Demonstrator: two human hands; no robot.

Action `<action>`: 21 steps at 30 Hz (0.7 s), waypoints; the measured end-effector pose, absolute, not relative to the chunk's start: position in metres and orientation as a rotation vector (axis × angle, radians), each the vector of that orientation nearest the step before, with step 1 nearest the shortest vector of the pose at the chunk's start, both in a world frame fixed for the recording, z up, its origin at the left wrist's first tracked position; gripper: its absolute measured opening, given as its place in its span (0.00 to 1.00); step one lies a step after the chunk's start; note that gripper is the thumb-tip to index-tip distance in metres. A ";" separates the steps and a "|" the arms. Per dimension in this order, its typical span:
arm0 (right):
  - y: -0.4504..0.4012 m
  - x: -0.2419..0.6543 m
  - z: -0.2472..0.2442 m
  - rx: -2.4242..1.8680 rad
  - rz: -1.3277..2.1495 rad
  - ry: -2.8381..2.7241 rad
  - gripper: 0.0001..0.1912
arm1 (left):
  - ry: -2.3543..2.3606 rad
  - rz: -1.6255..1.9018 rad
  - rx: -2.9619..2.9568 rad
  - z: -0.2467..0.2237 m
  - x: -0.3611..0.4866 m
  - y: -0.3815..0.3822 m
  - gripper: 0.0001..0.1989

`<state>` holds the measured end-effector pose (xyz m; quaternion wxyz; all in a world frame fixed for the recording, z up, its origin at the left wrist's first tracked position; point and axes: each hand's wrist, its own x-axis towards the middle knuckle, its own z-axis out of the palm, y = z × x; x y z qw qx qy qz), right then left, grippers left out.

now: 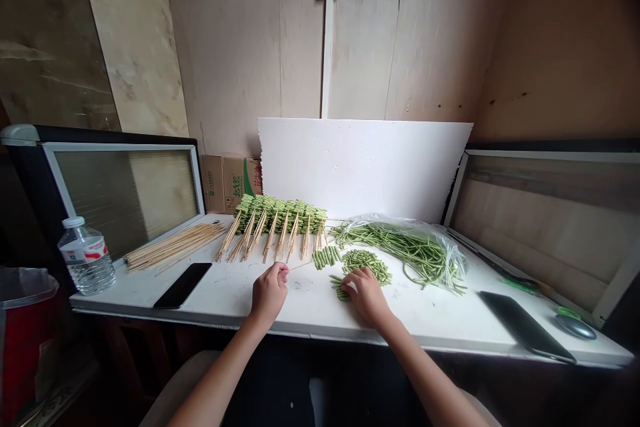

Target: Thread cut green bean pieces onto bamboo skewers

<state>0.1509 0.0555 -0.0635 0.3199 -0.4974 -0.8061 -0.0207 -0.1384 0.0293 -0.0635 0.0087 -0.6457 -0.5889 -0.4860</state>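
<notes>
My left hand [270,290] pinches the bare end of a thin wooden skewer [300,266]. Short green bean pieces [326,257] are threaded side by side on its far end, just above the white table. My right hand [367,293] is closed over a few cut bean pieces [340,288] near the table's front; its fingertips are partly hidden, so what they hold is unclear. Right behind it lies a pile of cut beans [367,263]. Finished bean skewers [280,210] are stacked at the back left, their sticks pointing forward.
Long uncut beans [415,247] lie in a clear plastic bag at the right. Bare skewers [175,243], a black phone [183,285] and a water bottle [86,257] are at the left. Another dark phone [525,325] and a rounded grey object [576,327] sit far right.
</notes>
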 end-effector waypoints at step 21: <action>0.072 0.172 -0.036 -1.001 0.813 -1.356 0.30 | -1.741 -1.512 -2.061 -0.062 -0.135 0.027 0.11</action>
